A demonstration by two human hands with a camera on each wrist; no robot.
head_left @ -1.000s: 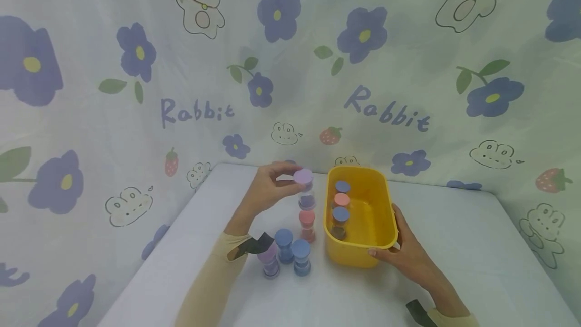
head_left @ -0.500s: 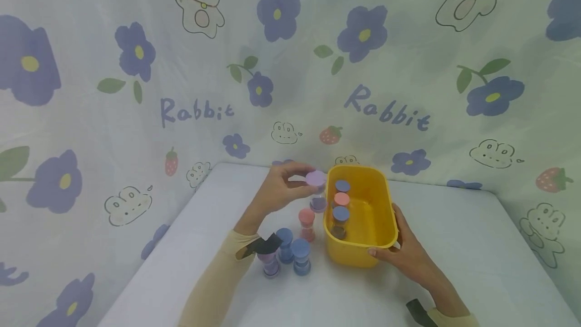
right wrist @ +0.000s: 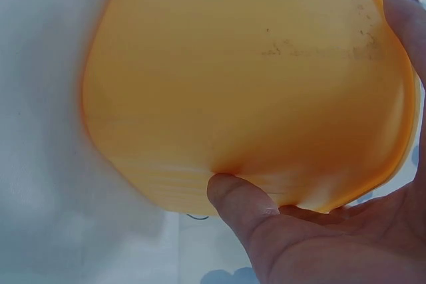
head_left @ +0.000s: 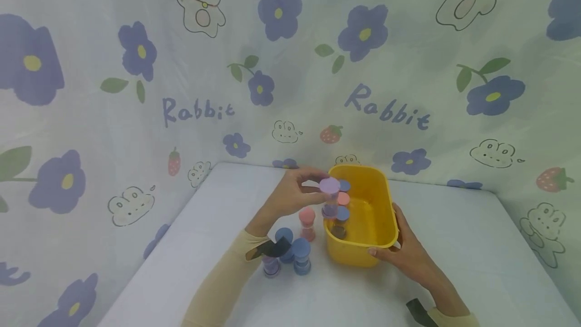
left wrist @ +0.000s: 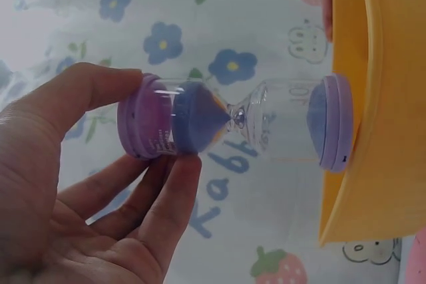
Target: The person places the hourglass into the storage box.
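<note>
My left hand (head_left: 292, 197) pinches a purple-capped hourglass (head_left: 330, 198) by its upper cap, thumb on one side and fingers on the other. Upright, it hangs over the left rim of a yellow plastic bin (head_left: 358, 254). In the left wrist view the hourglass (left wrist: 256, 121) shows blue-purple sand in both bulbs, its lower cap beside the bin's wall (left wrist: 393, 111). My right hand (head_left: 410, 256) grips the bin's near right corner. The right wrist view has its fingers (right wrist: 243, 207) against the bin's outer wall (right wrist: 233, 84). Inside stand a pink-capped hourglass (head_left: 343, 199) and two blue-capped ones, partly hidden.
Left of the bin, a pink hourglass (head_left: 307, 225) stands on the white table (head_left: 454, 226). Nearer are two blue hourglasses, one in front (head_left: 301, 257), and a purple hourglass (head_left: 271, 267) partly covered by the left wrist strap. A patterned curtain (head_left: 290, 64) hangs behind.
My left hand has carried the purple hourglass rightward, from above the table to over the bin's left rim. My right hand and the bin have stayed put.
</note>
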